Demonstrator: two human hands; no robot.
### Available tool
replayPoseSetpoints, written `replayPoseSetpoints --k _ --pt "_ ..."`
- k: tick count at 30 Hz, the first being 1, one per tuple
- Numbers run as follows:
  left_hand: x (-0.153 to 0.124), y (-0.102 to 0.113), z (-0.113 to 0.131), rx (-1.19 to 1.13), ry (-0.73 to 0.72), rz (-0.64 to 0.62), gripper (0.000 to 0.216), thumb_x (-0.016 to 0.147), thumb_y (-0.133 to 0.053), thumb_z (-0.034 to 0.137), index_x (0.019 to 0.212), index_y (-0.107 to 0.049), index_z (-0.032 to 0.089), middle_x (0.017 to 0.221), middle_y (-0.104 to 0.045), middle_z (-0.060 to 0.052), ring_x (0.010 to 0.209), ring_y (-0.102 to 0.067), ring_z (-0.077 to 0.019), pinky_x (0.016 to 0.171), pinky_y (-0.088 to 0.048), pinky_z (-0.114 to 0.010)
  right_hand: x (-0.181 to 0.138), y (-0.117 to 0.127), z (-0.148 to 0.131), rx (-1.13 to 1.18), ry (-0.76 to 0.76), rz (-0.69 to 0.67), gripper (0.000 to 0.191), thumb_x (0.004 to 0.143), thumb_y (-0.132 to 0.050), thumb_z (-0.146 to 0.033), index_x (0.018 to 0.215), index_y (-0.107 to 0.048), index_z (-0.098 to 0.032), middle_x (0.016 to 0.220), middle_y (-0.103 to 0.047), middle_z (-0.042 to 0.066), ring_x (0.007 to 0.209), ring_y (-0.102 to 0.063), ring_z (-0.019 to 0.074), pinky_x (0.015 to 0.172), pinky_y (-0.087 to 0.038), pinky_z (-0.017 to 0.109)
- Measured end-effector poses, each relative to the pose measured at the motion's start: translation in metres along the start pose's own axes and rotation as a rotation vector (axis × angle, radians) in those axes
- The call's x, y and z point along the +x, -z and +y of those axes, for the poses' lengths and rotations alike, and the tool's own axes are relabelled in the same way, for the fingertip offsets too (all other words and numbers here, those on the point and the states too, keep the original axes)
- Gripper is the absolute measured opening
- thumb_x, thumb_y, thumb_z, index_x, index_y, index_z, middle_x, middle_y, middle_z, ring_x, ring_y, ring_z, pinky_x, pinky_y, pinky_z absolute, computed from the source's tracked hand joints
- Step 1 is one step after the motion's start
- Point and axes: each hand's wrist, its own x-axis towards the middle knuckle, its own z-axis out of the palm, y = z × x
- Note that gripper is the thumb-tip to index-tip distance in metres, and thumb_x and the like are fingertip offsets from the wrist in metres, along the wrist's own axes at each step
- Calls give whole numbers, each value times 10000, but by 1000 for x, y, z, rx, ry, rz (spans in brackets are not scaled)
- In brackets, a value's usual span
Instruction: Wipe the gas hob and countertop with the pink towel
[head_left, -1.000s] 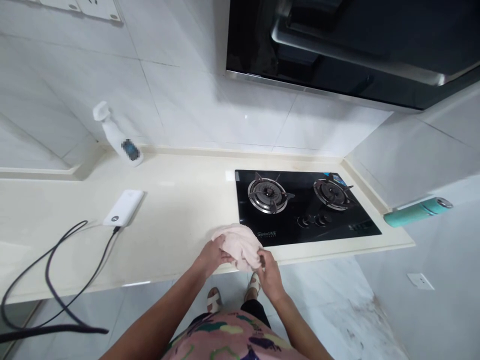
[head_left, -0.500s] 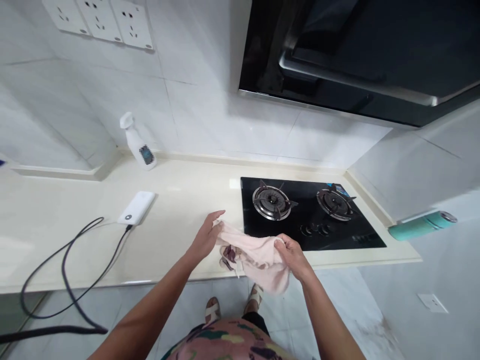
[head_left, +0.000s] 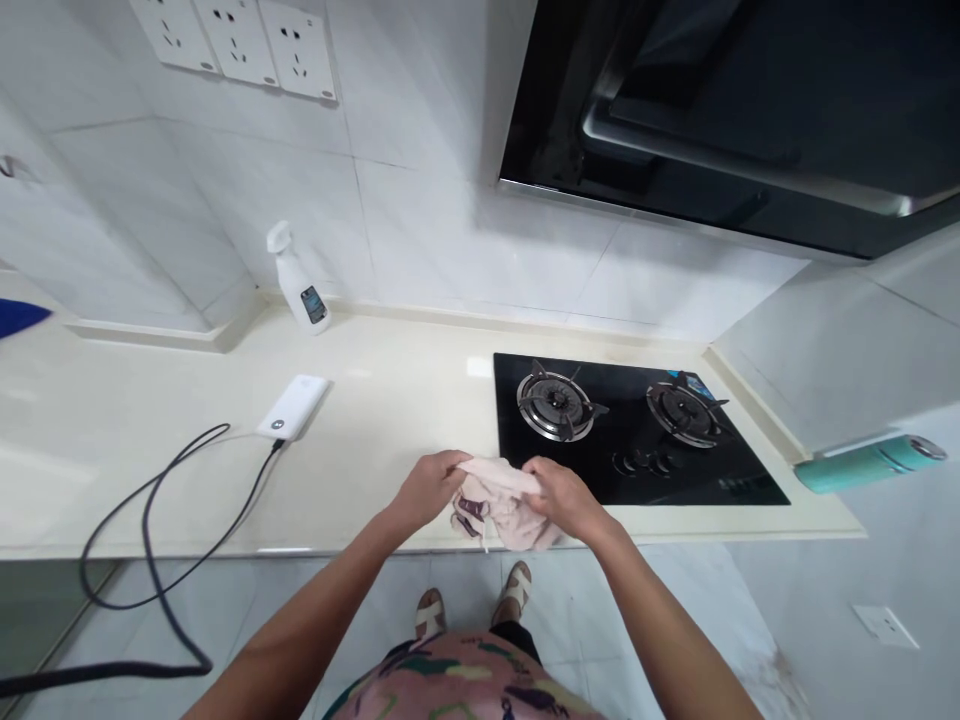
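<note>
White spray bottle (head_left: 295,278), contents hidden, by tiled wall (head_left: 435,240). Your left hand (head_left: 429,490) and right hand (head_left: 568,498) pinch pink cloth (head_left: 511,505) over cream counter (head_left: 397,385).

The left hand (head_left: 433,490) and right hand (head_left: 562,496) are held roughly level with each other, apart, with the grip made between them. The fingers of each are curled inward, the backs turned upward. The left forearm (head_left: 315,600) is slanted back leftward from the grip, the right forearm (head_left: 664,610) back rightward.
</note>
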Motion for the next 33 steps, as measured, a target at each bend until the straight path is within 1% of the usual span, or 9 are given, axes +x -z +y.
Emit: replayPoseSetpoints --k 4,9,14,18,23,26,28,30,33 --pt "-18 34 12 10 -54 31 275 904 -506 195 1008 -760 212 989 -798 -23 856 -706 -180 738 -487 -276 -26 -19 30 -258 -112 -43 229 799 -578 -72 958 -661 -213 1061 -706 73 1050 -651 243 900 -448 329" --pt "-40 74 45 33 -227 16 221 896 -520 180 879 -739 208 828 -691 -6 708 -591 -133 659 -411 -266 -64 -19 45 107 -24 111 280 897 -493 -194 1076 -704 -239 1070 -731 67 1022 -692 233 911 -526 335" --pt "-56 118 66 -299 -307 110 182 966 -573 239 866 -722 208 753 -617 16 668 -567 -108 582 -405 -228 -107 36 29 337 -53 180 345 996 -527 -475 1121 -752 -245 1030 -780 61 971 -718 250 853 -579 338" --pt "-56 145 76 -547 -397 58 202 972 -657 320 801 -669 214 684 -568 38 613 -522 -104 564 -401 -243 -129 82 4 450 -70 500 364 952 -639 -582 1010 -770 -248 948 -773 48 835 -709 218 718 -576 277" --pt "-44 154 80 -239 -360 94 297 976 -668 363 732 -632 196 779 -570 17 680 -527 -96 602 -407 -237 -131 112 -23 373 2 389 514 875 -715 -667 628 -658 -219 637 -633 18 599 -583 175 545 -504 257" --pt "-49 162 83 -143 -333 -167 282 1016 -612 405 830 -682 204 944 -658 -19 778 -599 -111 661 -460 -235 -143 134 -28 402 -2 493 508 894 -691 -674 662 -660 -223 639 -629 24 586 -562 176 518 -497 270" --pt "-54 171 86 -194 -323 -274 300 1015 -603 427 831 -688 206 851 -661 -5 733 -598 -112 630 -457 -227 -148 150 -31 450 1 536 483 903 -698 -656 682 -658 -228 610 -583 12 553 -519 162 486 -461 268" --pt "-53 182 88 -279 -306 -235 319 979 -643 457 786 -678 205 698 -600 24 648 -551 -108 577 -426 -219 -141 164 -37 459 15 540 466 903 -714 -642 691 -659 -231 586 -522 -5 530 -464 146 462 -406 266" --pt "-35 196 84 -403 -235 -13 342 897 -724 520 778 -680 202 686 -594 27 634 -535 -113 558 -405 -223 -105 177 -46 432 74 581 462 872 -755 -648 703 -685 -223 607 -524 -2 544 -455 144 471 -364 273"
